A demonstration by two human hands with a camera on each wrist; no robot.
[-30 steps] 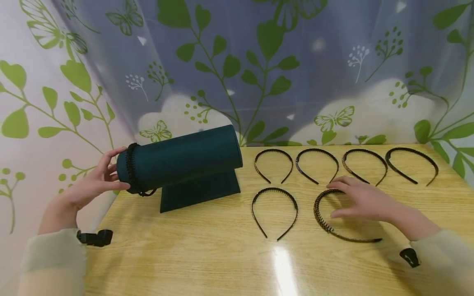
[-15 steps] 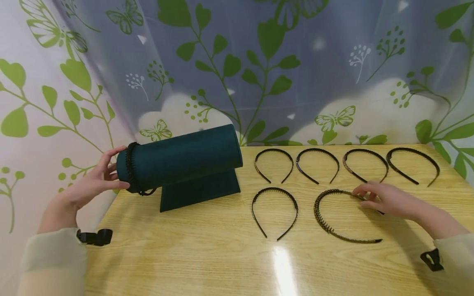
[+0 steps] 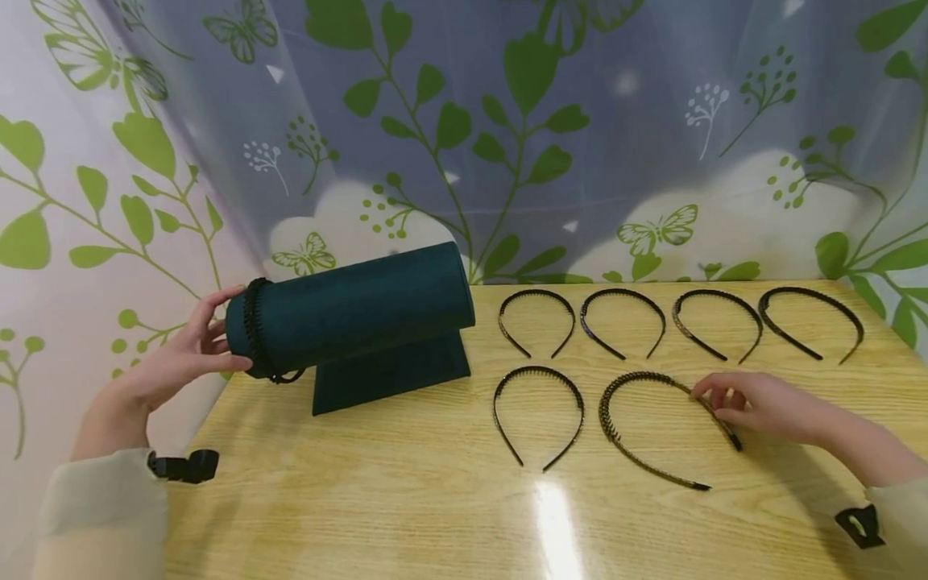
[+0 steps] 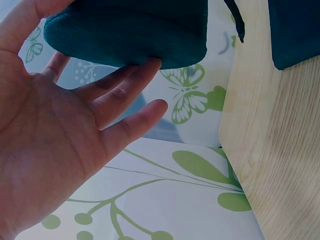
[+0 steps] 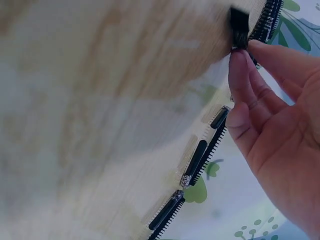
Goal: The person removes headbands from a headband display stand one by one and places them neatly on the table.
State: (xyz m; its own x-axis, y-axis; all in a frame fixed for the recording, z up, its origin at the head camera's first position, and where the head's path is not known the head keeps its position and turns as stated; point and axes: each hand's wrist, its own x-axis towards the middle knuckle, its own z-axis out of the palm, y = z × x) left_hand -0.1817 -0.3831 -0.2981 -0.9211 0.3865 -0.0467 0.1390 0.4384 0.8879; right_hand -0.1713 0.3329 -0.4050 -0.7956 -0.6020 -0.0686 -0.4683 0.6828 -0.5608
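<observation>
In the head view, my left hand (image 3: 177, 354) holds the left end of a dark green padded headband stand (image 3: 362, 302), thumb low and fingers above. A black toothed headband (image 3: 254, 326) sits round the roll beside my fingers. The left wrist view has the roll's end (image 4: 125, 40) against my fingertips. At the right, my right hand (image 3: 768, 407) pinches one arm of a brown and black toothed headband (image 3: 606, 411) between thumb and fingers. In the right wrist view, a dark tip of that headband (image 5: 240, 22) stands out past the pinch.
A back row of several headbands (image 3: 536, 294) lies on the wooden table (image 3: 362, 499). Another black headband (image 3: 538, 370) lies left of the pinched one. A leaf-patterned curtain (image 3: 507, 161) hangs behind the table.
My right hand has moved from above the brown headband to its right arm and now pinches it. The headband has turned and shifted slightly left. My left hand stays on the stand.
</observation>
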